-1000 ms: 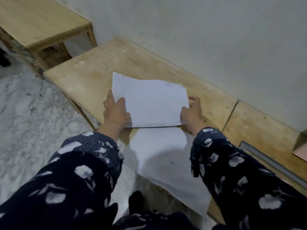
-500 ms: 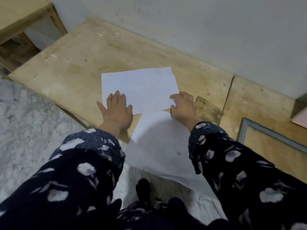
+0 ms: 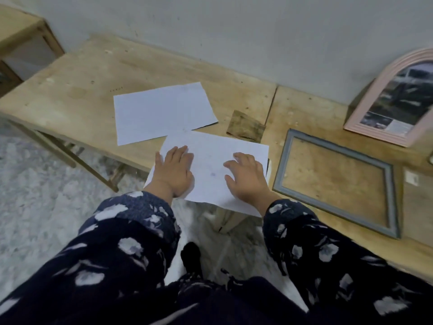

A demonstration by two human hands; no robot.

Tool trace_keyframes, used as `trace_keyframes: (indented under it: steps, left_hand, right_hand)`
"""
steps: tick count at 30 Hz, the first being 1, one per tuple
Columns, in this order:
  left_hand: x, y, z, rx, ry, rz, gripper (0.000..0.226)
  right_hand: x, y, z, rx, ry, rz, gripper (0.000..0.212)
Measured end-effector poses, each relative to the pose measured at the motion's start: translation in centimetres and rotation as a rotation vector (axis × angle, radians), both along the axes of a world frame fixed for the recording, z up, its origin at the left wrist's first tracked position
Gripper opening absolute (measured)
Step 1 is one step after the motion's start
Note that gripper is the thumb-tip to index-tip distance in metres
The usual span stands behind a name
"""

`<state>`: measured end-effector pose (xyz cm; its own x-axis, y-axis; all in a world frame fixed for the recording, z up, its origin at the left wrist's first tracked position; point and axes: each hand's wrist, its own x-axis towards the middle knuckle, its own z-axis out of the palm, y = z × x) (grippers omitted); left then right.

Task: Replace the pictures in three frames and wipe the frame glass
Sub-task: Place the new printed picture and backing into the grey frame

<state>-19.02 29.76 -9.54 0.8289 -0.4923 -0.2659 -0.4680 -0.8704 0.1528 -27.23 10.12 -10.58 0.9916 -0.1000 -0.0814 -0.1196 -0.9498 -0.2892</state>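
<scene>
Two white sheets lie on the wooden table (image 3: 70,95). The far sheet (image 3: 161,112) rests flat, untouched. The near sheet (image 3: 215,160) hangs partly over the table's front edge. My left hand (image 3: 174,172) lies flat on its left part, fingers straight. On its right part sits my right hand (image 3: 248,177), fingers spread and slightly bent. A grey rectangular frame (image 3: 337,209) lies flat to the right, the wood showing through it. A pink arched frame (image 3: 396,99) with a dark picture leans against the wall at the far right.
A small dark wooden piece (image 3: 246,125) lies between the sheets and the grey frame. A second wooden table (image 3: 21,34) stands at the far left. A small white object (image 3: 411,178) sits right of the grey frame. The marble floor (image 3: 35,202) lies below left.
Both hands let go of the far sheet, which now lies flat, and came back onto the near sheet. The view swung right, bringing the grey and pink frames into sight.
</scene>
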Motion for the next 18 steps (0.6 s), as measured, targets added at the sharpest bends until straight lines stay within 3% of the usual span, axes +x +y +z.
trace_keyframes:
  steps: [8, 18]
  left_hand:
    - [-5.1, -0.6, 0.3, 0.166, 0.177, -0.048, 0.093]
    - [-6.7, -2.8, 1.1, 0.186, 0.114, -0.055, 0.067]
  right_hand:
    - [-6.3, -0.6, 0.8, -0.144, 0.168, 0.172, 0.072]
    - [-7.5, -1.6, 2.6, -0.218, 0.285, 0.200, 0.059]
